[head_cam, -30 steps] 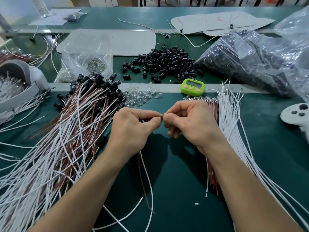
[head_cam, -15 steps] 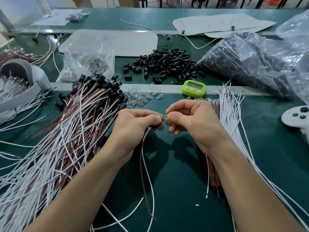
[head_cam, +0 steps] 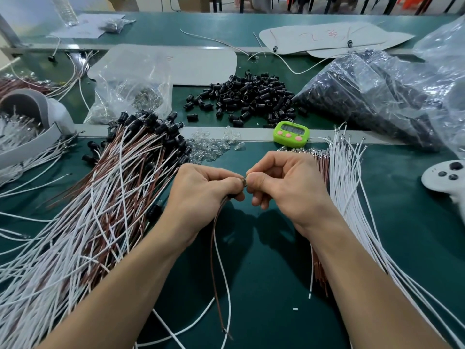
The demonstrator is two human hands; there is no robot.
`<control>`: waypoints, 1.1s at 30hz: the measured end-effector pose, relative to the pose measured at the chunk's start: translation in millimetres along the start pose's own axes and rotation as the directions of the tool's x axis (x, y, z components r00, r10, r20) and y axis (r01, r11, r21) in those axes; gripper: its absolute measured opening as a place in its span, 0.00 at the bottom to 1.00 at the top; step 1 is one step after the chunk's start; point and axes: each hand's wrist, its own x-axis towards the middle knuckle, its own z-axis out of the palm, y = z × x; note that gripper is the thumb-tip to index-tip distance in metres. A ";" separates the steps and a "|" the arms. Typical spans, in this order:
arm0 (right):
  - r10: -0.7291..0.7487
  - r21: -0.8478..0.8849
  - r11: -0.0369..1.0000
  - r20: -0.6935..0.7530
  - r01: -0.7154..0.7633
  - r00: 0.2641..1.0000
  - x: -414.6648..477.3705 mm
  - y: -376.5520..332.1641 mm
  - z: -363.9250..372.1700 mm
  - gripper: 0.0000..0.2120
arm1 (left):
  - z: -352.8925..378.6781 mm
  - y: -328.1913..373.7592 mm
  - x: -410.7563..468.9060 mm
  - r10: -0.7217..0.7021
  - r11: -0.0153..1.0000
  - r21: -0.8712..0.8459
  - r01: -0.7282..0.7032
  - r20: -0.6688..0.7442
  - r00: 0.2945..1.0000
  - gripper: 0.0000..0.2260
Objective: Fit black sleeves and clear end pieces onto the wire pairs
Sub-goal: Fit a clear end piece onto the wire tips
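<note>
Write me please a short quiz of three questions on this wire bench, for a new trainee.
1. True or false: the wire pair hangs down from the left hand.
2. Where do the loose black sleeves lie? A) beyond the green timer B) on the floor C) inside a drawer
3. Fill the gap: the outer bundle of wires, right of the right hand, is ____ in colour.
Key: 1 true; 2 A; 3 white.
</note>
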 end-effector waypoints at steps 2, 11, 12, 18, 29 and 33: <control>-0.021 -0.026 0.999 -0.022 0.020 1.000 -0.4 0.7 3.1 0.09 | -1.1 0.5 -0.3 0.006 0.999 0.039 -0.006 -0.008 1.000 0.05; -0.021 -0.065 0.998 -0.066 0.016 0.998 -2.3 1.9 6.6 0.08 | 0.0 0.5 -6.7 0.118 0.958 0.269 -0.101 -0.049 0.992 0.07; -0.017 -0.058 0.998 -0.066 0.013 0.998 -2.7 1.9 6.8 0.08 | -0.3 0.1 -7.1 0.131 0.958 0.264 -0.114 -0.046 0.990 0.06; -0.011 -0.099 0.995 -0.057 0.005 0.998 -5.4 4.8 8.6 0.09 | -1.0 -2.8 -5.5 0.172 0.936 0.311 -0.167 0.011 0.985 0.06; 0.053 0.088 0.995 -0.139 -0.041 0.989 -0.5 -6.7 0.3 0.09 | 4.3 0.9 -1.2 -0.068 0.993 -0.103 0.063 -0.054 0.996 0.09; 0.034 0.093 0.995 -0.134 -0.022 0.990 -0.9 -8.1 -0.6 0.09 | 3.5 -1.2 -1.2 -0.061 0.995 -0.084 0.056 -0.055 0.997 0.09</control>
